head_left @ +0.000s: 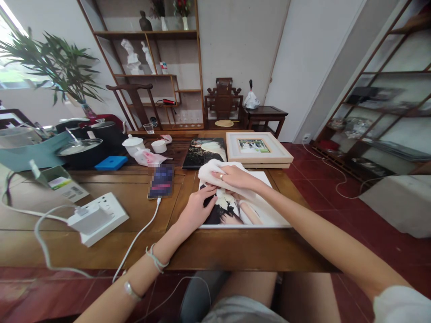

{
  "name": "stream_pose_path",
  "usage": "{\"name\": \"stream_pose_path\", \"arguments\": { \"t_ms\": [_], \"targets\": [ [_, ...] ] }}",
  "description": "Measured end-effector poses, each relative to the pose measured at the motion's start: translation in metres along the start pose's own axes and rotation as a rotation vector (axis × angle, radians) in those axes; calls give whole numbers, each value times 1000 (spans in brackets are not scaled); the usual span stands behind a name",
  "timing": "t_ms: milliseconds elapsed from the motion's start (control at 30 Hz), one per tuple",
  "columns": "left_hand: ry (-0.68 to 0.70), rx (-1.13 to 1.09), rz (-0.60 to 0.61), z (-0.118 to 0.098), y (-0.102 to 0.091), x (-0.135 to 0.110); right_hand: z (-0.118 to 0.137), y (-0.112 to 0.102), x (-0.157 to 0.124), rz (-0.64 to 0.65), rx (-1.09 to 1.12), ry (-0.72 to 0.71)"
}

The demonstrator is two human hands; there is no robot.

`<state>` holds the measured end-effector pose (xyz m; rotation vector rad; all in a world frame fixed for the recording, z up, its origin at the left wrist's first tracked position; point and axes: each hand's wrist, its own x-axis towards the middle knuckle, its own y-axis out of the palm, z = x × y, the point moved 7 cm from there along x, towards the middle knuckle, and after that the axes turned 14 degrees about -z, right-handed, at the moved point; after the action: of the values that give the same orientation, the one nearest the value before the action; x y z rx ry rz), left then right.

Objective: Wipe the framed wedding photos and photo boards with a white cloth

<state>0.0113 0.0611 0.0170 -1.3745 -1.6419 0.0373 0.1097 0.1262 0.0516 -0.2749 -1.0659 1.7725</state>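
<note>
A large photo print (249,211) with a white border lies flat on the wooden table before me. My right hand (232,176) presses a fluffy white cloth (209,169) onto the print's upper part, its fingers closed over the cloth. On the print's left side rests my left hand (198,204), fingers stretched out and flat, holding nothing. The cloth and both hands hide part of the picture. Just beyond are a dark photo panel (195,154) and a framed photo (232,142) in a pale wooden frame.
To the left, a white power strip (112,214) with a plugged-in charger, a phone (160,181) on a white cable, a blue box (111,163) and a dark pan (81,150) crowd the table (235,251). A white lidded bowl (133,143) stands behind them.
</note>
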Motion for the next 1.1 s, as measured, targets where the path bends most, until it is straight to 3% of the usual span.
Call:
{"name": "stream_pose_path", "arguments": {
  "t_ms": [233, 367, 467, 633, 700, 800, 900, 1100],
  "targets": [
    [11, 13, -5, 0, 1, -1, -69, -54, -58, -138, -117, 122],
    [8, 18, -18, -1, 1, 0, -90, -65, -85, -125, -180, 208],
    [6, 29, -34, -1, -1, 0, -67, -54, -114, -41, -234, 185],
    [21, 39, -19, -2, 0, 0, 0, -33, -168, 177, -146, 9],
    [18, 44, -11, -1, 1, 0, 9, -33, -175, 229, -95, -14],
    [20, 41, 3, 0, 2, 0, -13, -39, -162, 237, -85, 90],
    [26, 31, 13, -1, 2, 1, -49, -49, -127, 130, -127, 174],
    [26, 17, 11, -4, -1, 2, -75, -52, -63, -47, -169, 63]
  ]
}}
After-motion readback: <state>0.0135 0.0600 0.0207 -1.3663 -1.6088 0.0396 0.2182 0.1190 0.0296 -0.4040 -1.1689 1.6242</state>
